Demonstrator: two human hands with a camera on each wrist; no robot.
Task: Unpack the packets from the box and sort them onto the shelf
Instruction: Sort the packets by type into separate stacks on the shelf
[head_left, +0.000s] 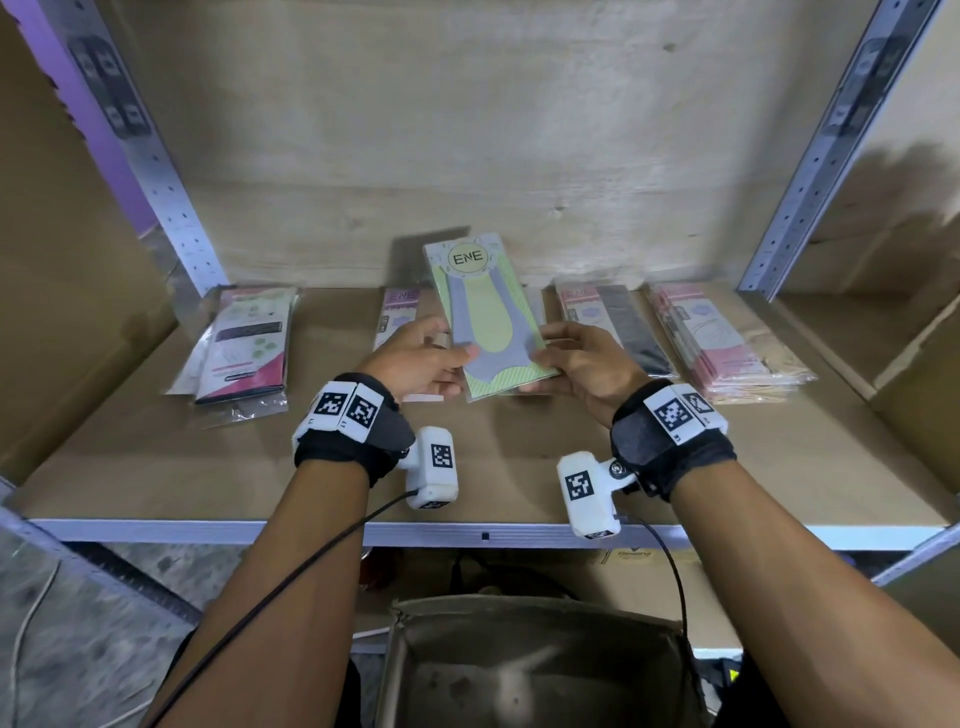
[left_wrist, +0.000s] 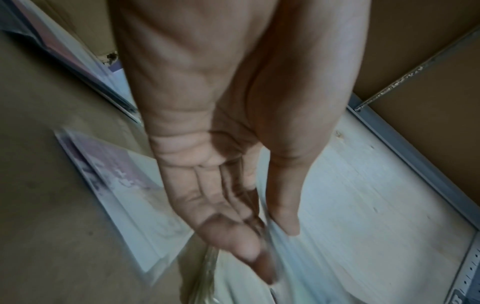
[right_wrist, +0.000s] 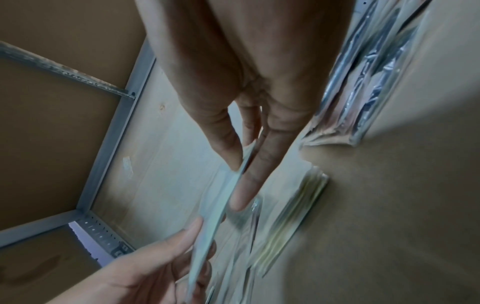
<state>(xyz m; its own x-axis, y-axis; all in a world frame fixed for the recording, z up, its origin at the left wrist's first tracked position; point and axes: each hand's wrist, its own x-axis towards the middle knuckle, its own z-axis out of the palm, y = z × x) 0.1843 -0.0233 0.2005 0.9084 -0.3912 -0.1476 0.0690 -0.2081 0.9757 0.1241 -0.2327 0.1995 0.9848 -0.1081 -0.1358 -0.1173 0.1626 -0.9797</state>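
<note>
A flat green-and-grey sock packet marked ENE is held tilted above the brown cardboard-lined shelf, pinched at its lower edges between thumb and fingers of the left hand and right hand. Sorted packet piles lie behind on the shelf. An open brown box sits below.
</note>
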